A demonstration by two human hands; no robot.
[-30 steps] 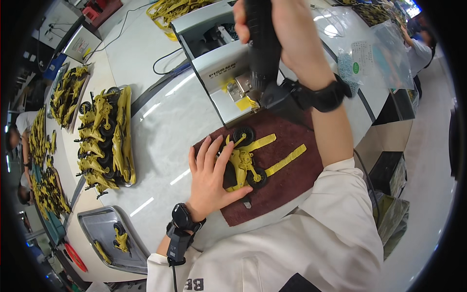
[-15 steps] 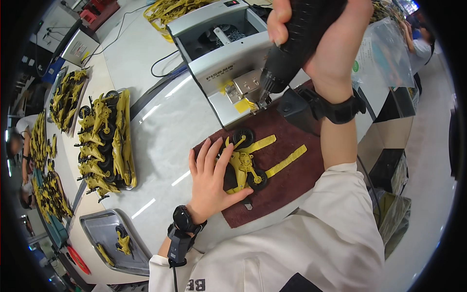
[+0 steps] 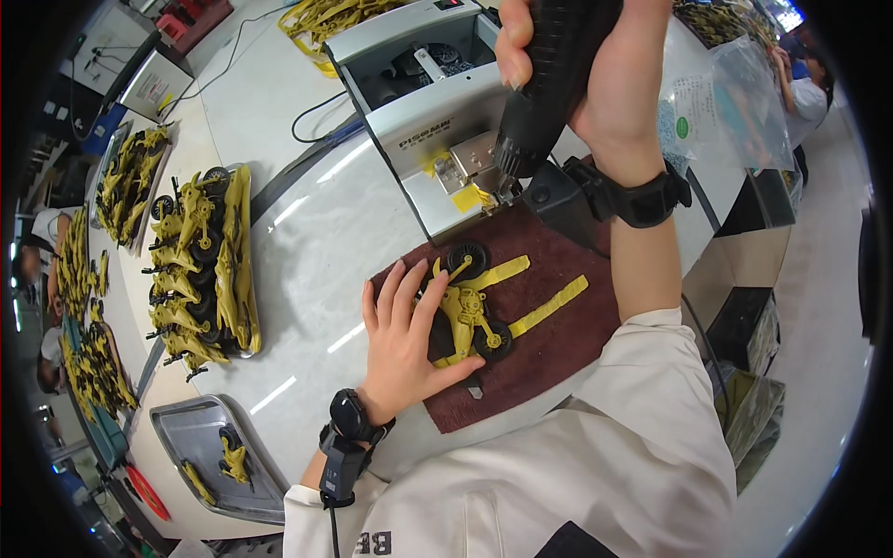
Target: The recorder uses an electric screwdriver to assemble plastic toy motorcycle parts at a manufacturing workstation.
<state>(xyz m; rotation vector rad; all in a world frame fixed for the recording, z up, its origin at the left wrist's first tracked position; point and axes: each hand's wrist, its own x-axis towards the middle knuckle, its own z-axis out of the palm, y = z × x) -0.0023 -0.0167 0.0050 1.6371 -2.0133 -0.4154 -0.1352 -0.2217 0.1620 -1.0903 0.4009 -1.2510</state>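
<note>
A yellow and black toy motorcycle [image 3: 463, 314] lies on its side on a maroon cloth [image 3: 558, 339]. My left hand [image 3: 402, 327] holds it down, with the fingers along its left side and the thumb at its lower end. My right hand [image 3: 614, 93] is wrapped round a black electric screwdriver [image 3: 549, 93], pointed downward. The screwdriver's tip is at the metal outlet of a grey screw feeder [image 3: 423, 153]; whether a screw sits on it cannot be made out. Two yellow tape strips [image 3: 549, 307] lie on the cloth right of the motorcycle.
Left of the cloth stands a tray packed with yellow motorcycles [image 3: 200, 270]. A metal tray [image 3: 265, 498] with a few yellow parts is at the lower left. A clear plastic bag [image 3: 744, 102] lies at the upper right. Other people work at both sides.
My right hand and the screwdriver have shifted slightly to the left, with the tip still at the feeder's outlet. My left hand and the motorcycle have stayed in place.
</note>
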